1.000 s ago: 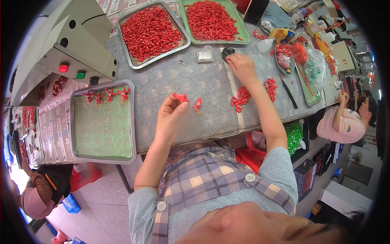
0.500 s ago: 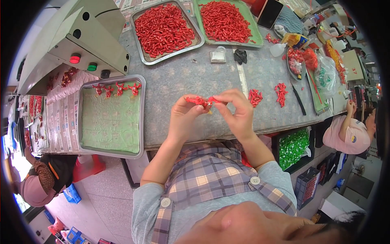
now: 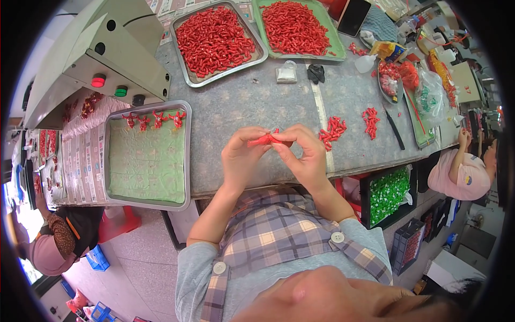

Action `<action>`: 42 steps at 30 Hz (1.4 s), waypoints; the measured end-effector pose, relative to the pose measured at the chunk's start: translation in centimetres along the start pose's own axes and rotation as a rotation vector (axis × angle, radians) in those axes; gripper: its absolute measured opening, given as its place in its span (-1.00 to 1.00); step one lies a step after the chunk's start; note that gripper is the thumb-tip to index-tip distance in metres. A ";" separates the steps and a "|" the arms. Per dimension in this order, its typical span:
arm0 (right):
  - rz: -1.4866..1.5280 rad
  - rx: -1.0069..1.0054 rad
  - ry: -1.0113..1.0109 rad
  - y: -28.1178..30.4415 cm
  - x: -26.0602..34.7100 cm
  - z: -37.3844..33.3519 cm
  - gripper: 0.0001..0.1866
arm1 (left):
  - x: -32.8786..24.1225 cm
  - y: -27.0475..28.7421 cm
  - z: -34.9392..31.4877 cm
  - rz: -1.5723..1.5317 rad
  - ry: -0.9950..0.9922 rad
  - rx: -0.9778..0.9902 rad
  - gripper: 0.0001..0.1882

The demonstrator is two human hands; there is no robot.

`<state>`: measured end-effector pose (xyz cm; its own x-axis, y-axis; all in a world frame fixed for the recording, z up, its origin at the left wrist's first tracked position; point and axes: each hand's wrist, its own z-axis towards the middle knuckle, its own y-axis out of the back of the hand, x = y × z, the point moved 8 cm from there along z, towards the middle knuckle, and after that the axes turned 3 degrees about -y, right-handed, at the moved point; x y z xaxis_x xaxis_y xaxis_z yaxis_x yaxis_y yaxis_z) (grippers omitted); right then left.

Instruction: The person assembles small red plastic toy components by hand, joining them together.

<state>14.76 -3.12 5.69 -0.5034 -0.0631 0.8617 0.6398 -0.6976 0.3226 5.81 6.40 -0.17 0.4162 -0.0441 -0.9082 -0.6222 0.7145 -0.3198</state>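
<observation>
I have both hands together over the near side of the counter [image 3: 236, 102], in front of the plaid apron [image 3: 279, 228]. The left hand [image 3: 240, 153] is pinched nearly closed, thumb and fingertips on the left part of a red figure [image 3: 264, 140]. The right hand [image 3: 304, 153] is pinched too, its thumb and fingertips on the figure's right end, with the other fingers curled. The figure is held between the two hands, and one small red bit sticks up at its middle; the fingers cover some of it, so I can't tell its full shape.

To the left, a green-lined tray [image 3: 147, 161] bears four red-and-gold figures [image 3: 159, 119] in a row along its far edge. Beyond it stands a machine [image 3: 115, 48] with a red button [image 3: 98, 80] and a green button [image 3: 122, 90]. On the far side I see a metal tray [image 3: 230, 73] and, just right of it, a green tray [image 3: 336, 42], both heaped with red pieces.

Right of the hands lie two small piles, the left pile [image 3: 333, 130] near the right hand and the right pile [image 3: 370, 123] farther off. A black knife [image 3: 395, 130] lies right of those. Farther away, between hands and trays, I see a small clear box [image 3: 286, 74] and a black lump [image 3: 316, 73], near each other.
</observation>
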 end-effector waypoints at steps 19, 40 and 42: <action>0.012 0.214 0.008 0.4 0.5 0.2 -0.86 | -1.2 -0.8 0.3 0.183 0.065 0.120 -0.74; 0.211 0.247 -0.166 0.3 -1.2 -1.6 -0.86 | -1.1 -1.2 0.2 0.197 -0.048 0.214 -0.74; 0.170 0.246 -0.103 0.5 -0.8 -1.5 -0.85 | -1.5 -1.3 0.1 0.215 -0.105 0.217 -0.72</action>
<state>14.63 -4.46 4.54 -0.3237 -0.0830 0.9425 0.8375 -0.4887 0.2446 6.11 5.63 1.65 0.3633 0.1883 -0.9124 -0.5523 0.8323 -0.0482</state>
